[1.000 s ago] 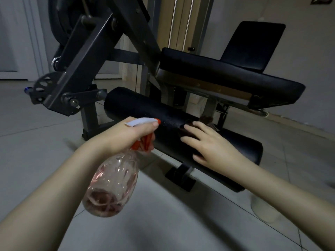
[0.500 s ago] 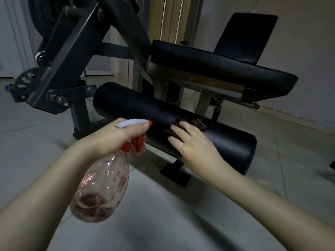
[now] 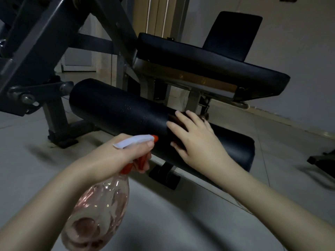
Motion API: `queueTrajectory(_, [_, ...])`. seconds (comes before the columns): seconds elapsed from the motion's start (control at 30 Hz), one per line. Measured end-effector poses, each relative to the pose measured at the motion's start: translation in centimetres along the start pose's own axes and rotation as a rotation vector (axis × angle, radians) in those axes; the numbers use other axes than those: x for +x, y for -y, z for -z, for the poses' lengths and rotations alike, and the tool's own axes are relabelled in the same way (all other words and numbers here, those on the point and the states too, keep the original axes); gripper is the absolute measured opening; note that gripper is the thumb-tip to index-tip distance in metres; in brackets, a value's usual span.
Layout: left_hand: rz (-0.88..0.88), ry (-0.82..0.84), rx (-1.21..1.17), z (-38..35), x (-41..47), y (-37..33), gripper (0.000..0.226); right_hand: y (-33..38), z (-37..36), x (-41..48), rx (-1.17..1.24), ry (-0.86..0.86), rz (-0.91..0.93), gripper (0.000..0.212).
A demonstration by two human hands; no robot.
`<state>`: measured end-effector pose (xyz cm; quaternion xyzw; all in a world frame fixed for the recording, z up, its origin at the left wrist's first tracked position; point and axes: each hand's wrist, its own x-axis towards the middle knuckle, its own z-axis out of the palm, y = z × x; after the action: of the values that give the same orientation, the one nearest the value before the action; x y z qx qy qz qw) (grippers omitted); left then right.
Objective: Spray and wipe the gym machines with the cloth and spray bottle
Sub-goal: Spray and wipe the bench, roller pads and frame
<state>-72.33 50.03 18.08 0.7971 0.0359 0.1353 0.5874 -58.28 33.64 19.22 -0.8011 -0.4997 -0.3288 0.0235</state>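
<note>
My left hand [image 3: 125, 153] grips the neck and red trigger of a clear pink spray bottle [image 3: 97, 212], whose white and red nozzle points at the black roller pad [image 3: 117, 107] of the gym machine. My right hand [image 3: 195, 140] lies flat on the roller pad with straight fingers, pressing a dark cloth [image 3: 201, 117] against it. Only a small edge of the cloth shows beyond my fingers. Fine droplets speckle the pad to the left of that hand.
The padded black seat [image 3: 208, 58] and backrest [image 3: 233, 33] sit above and behind the roller. Grey steel frame arms [image 3: 36, 51] rise at the left. A black foot bracket [image 3: 164, 175] stands on the tiled floor below the roller. Another machine's base [image 3: 322, 160] shows at the right edge.
My right hand with the cloth has slid left along the roller pad. The left hand has kept the bottle aimed at the pad, and the view has shifted closer.
</note>
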Motion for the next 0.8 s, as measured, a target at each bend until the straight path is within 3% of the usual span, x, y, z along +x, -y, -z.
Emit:
queueTrajectory(0.13, [0.009, 0.070, -0.001, -0.6, 0.1, 0.5, 0.057, -2.4, 2.2, -3.2, 0.047, 0.001, 0.013, 0.049])
queueTrajectory(0.3, [-0.009, 0.038, 0.006, -0.5, -0.2, 0.0, 0.073, -4.8, 4.6, -8.5, -0.004, 0.020, -0.046, 0.050])
queueTrajectory(0.4, [-0.037, 0.013, 0.061, -0.2, -0.6, -1.1, 0.060, -5.0, 4.5, -9.0, 0.000, 0.022, -0.072, 0.046])
queueTrajectory(0.47, [0.002, -0.008, 0.082, 0.2, -1.1, -2.0, 0.055, -4.3, 3.8, -7.7, 0.000, 0.011, -0.061, 0.044])
queueTrajectory(0.63, [0.039, -0.040, 0.136, 0.8, -1.3, -2.3, 0.070, -1.2, 0.8, -0.2, 0.062, -0.018, 0.012, 0.049])
queueTrajectory(0.8, [0.050, -0.155, 0.107, 1.1, -0.7, -2.2, 0.051, 2.2, -0.6, 5.4, 0.101, 0.071, 0.069, 0.053])
